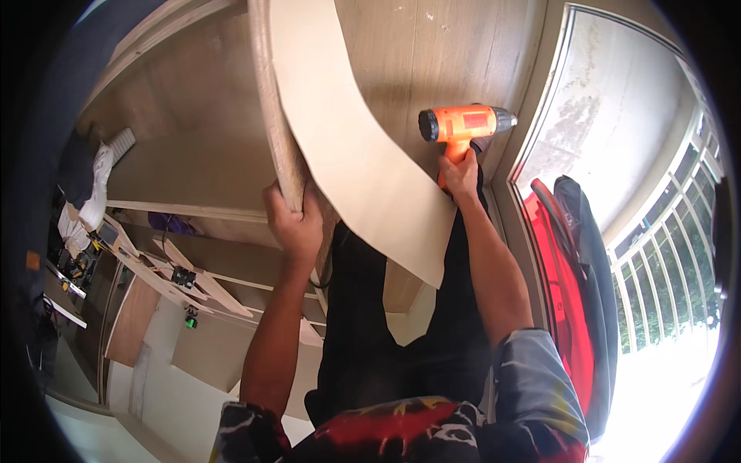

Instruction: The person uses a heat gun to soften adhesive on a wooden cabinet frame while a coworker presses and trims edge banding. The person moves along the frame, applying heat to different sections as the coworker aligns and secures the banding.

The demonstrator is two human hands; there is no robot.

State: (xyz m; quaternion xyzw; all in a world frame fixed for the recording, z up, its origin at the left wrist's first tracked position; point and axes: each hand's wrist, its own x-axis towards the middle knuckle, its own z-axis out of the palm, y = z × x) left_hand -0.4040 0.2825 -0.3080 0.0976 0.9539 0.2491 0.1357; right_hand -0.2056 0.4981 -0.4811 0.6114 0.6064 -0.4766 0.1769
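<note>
Head view: left hand (pixel 296 222) is closed around the near end of a long board (pixel 272 100), fingers and thumb opposed, apparently to steady it. Pale sheet (pixel 363 154) curves from beside the board toward the right; attachment cannot be determined. Right hand (pixel 463 176) is wrapped around an orange heat gun (pixel 466 123) by its handle, nozzle directed right, presumably keeping heat off the sheet.

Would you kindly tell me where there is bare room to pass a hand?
Bare: the wood panel, above the heat gun, between beige strip and window frame. Crowded: around the right grip, near the strip, and among the tools at far left.
</note>
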